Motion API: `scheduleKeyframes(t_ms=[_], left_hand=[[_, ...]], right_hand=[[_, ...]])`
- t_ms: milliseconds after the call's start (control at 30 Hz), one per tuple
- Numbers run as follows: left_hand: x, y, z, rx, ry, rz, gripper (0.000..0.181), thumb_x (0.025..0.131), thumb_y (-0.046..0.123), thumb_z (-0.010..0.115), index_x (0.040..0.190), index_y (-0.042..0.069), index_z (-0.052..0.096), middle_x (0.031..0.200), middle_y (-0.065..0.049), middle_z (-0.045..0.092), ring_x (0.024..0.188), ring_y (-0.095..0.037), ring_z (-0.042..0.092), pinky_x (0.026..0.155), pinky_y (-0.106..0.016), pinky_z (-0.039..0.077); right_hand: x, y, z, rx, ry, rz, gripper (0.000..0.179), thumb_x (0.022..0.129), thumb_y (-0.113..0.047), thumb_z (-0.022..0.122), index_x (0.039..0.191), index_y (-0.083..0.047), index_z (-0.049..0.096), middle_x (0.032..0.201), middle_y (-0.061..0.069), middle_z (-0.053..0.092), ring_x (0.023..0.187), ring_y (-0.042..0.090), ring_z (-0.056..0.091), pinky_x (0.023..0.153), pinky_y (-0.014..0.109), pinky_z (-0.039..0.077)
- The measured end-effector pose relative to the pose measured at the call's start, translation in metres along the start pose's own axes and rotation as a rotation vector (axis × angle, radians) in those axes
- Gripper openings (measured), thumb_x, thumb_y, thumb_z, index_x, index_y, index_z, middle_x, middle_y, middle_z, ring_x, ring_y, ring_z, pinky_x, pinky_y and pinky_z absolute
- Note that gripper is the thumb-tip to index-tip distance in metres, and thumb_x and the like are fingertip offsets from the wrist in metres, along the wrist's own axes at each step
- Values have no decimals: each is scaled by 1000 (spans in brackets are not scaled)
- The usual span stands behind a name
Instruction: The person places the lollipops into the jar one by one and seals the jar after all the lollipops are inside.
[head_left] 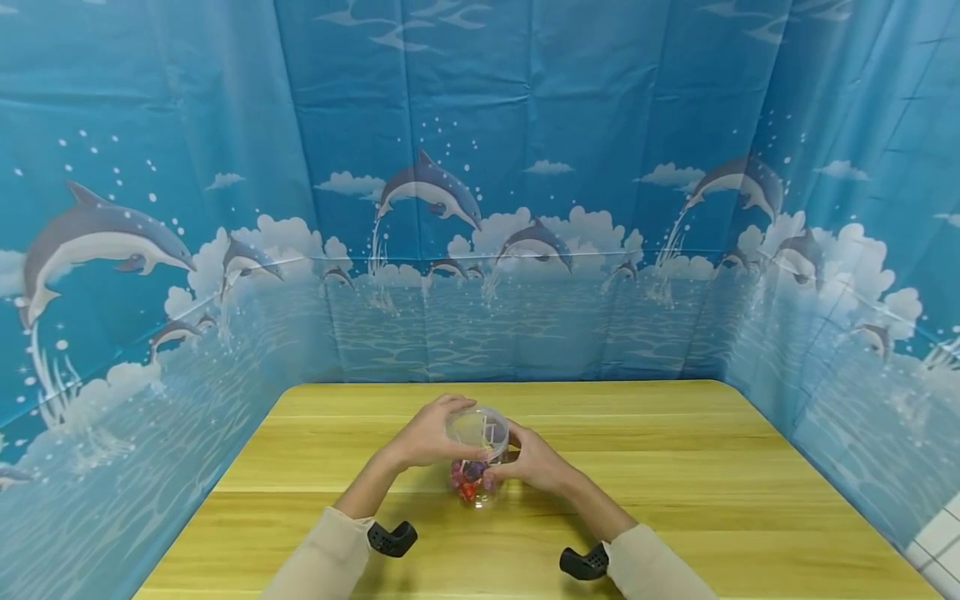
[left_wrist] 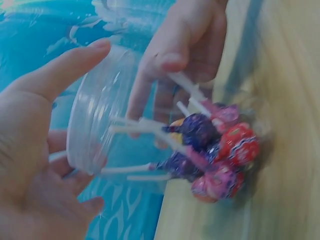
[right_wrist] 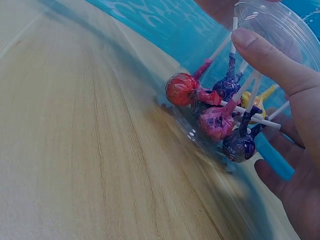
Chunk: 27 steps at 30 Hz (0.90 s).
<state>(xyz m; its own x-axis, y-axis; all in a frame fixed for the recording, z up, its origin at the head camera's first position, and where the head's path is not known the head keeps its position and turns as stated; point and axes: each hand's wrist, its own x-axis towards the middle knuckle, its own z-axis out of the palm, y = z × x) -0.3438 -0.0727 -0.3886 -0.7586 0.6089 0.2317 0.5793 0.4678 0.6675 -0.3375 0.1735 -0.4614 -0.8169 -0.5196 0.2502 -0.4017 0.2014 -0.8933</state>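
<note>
A clear plastic jar (head_left: 480, 502) stands at the middle of the table, with several wrapped lollipops (right_wrist: 216, 122) inside. Red, pink, purple and yellow wrappers show, the candy heads at the bottom and the white sticks pointing up. A round, see-through lid (head_left: 467, 427) sits at the top of the jar. My left hand (head_left: 431, 435) grips around the lid, thumb on the near side and fingers on the far side. From the right, my right hand (head_left: 542, 463) holds the jar's body below the lid, its thumb across the front. The far-side fingers are partly hidden.
The jar is on a yellow wood-grain table (head_left: 315, 467). Blue curtains (head_left: 480, 333) printed with dolphins and waves hang behind the table and along both sides. Black curved wrist pieces (head_left: 392, 540) stick out by both cream sleeves (head_left: 322, 554).
</note>
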Motion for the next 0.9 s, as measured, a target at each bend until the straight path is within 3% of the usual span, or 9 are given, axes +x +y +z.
scheduleKeyframes(t_ms=[167,267,367,533,700,900], left_hand=[[1,-9,-8,-115,-121,-12,85,86,42,83,157,14,46,162,-11,37,144,-36,38,103,-55,46],[1,-12,-8,-146,-141,-14,85,88,39,82,159,14,42,164,-11,34,144,-35,37,102,-53,47],[-1,-10,-5,-128,-108,-7,87,88,37,82,159,11,40,163,-13,33,141,-36,41,101,-53,47],[-5,-4,6,-31,1,15,98,82,45,87,158,5,38,155,-17,38,130,-34,49,97,-50,49],[-5,1,14,32,89,-2,100,78,53,88,153,2,45,145,-16,44,124,-31,51,96,-50,50],[-2,-1,10,55,88,28,95,78,55,87,149,4,52,138,-13,50,119,-27,53,92,-49,51]], right_hand=[[0,1,0,20,-5,-1,84,89,-20,84,159,-16,39,150,20,48,132,28,51,102,43,50],[1,3,0,31,-8,-12,83,89,-18,84,159,-17,40,149,21,49,132,28,52,102,45,50],[1,4,0,23,-6,-16,84,88,-19,85,159,-18,40,149,21,49,132,28,51,103,45,49],[-1,3,0,6,0,-14,85,88,-24,86,160,-17,40,147,13,52,134,27,50,106,47,47],[-1,1,1,11,-4,-12,81,90,-21,83,159,-16,40,148,18,51,135,29,50,107,48,47],[0,2,0,15,-1,0,80,91,-16,81,160,-16,39,148,21,49,132,29,52,104,46,50]])
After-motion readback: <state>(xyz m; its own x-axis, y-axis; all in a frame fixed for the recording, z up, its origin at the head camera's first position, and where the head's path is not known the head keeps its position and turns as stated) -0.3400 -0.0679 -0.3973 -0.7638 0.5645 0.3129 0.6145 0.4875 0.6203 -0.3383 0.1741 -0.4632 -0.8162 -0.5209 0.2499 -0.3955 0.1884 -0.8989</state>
